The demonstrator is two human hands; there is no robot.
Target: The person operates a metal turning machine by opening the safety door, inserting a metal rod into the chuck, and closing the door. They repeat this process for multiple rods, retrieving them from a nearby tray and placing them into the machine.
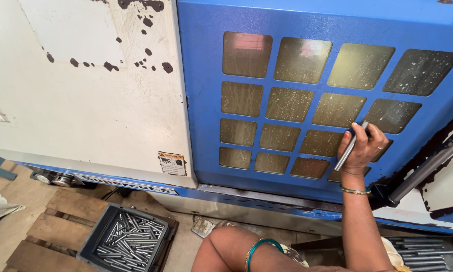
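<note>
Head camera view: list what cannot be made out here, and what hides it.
- Left hand: cut off by the bottom edge of the head view; only the forearm with a green bangle shows.
- Inside the machine: hidden behind the grimy window panes of the blue metal door.
- Grey tray of long steel rods: cut by the bottom right corner.
- Right hand: its palm faces away, so its grip on the slim metal rod is partly hidden.

Bright daylight, sharp, slight edge distortion.
</note>
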